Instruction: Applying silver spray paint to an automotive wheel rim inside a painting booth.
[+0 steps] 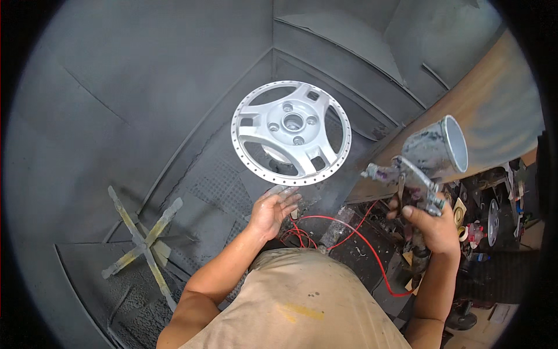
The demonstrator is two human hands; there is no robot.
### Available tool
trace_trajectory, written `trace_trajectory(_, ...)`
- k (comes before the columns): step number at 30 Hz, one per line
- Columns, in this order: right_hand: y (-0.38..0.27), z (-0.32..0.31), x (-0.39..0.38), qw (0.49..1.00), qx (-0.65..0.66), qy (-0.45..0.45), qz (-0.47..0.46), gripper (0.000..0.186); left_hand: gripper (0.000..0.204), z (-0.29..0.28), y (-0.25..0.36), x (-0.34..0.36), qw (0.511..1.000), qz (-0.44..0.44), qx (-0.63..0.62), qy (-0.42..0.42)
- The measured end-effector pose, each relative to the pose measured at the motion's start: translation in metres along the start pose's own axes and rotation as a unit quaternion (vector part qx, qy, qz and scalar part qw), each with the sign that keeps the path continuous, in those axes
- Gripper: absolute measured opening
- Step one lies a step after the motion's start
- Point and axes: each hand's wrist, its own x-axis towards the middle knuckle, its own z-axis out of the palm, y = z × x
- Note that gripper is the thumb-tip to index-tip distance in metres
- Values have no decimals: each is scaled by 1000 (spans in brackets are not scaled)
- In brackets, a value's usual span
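Observation:
A silver alloy wheel centre (310, 120), with bolt holes and a ring of small rim holes, faces up at the centre, raised on a support that is mostly hidden. My left hand (272, 210) is just below its near edge, palm up with fingers apart and slightly bent; I cannot tell whether the fingertips touch it. My right hand (430, 227) grips a metal spray gun (407, 180) topped with a paint-stained cup (430, 148), its nozzle pointing left toward the wheel. A red hose (366, 238) runs along the floor up toward the gun's handle.
Grey coated booth walls (145, 70) surround the wheel. A taped cross-shaped stand (143, 244) is at lower left, a curved tan panel (494, 93) at right. Beyond it lie a cluttered bench (471, 209) and another silver disc (493, 221). Textured mats (215, 180) cover the floor.

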Motion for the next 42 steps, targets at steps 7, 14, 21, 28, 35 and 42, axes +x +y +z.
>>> trace_trajectory(7, 20, -7, -4, 999, -17, 35, 8, 18, 24, 6, 7, 1, 998, -44, -42, -16)
trace_trajectory(14, 42, -21, 8, 992, -25, 103, -61, 12, 31, -11, 37, -6, 996, -53, 59, 32)
trace_trajectory(21, 51, -31, -4, 990, -11, 139, -29, 15, 31, -40, 77, -3, 985, 20, 152, 79)
trace_trajectory(28, 54, -27, -6, 987, -15, 152, -49, 16, 39, -46, 88, 13, 965, 166, 109, 169)
trace_trajectory(35, 47, -20, -13, 996, -26, 90, -7, 15, 37, -34, 5, 7, 989, 21, 61, 134)
trace_trajectory(42, 43, -19, -13, 998, 52, 14, -38, 20, 33, 6, 15, -4, 999, -26, 24, 41)
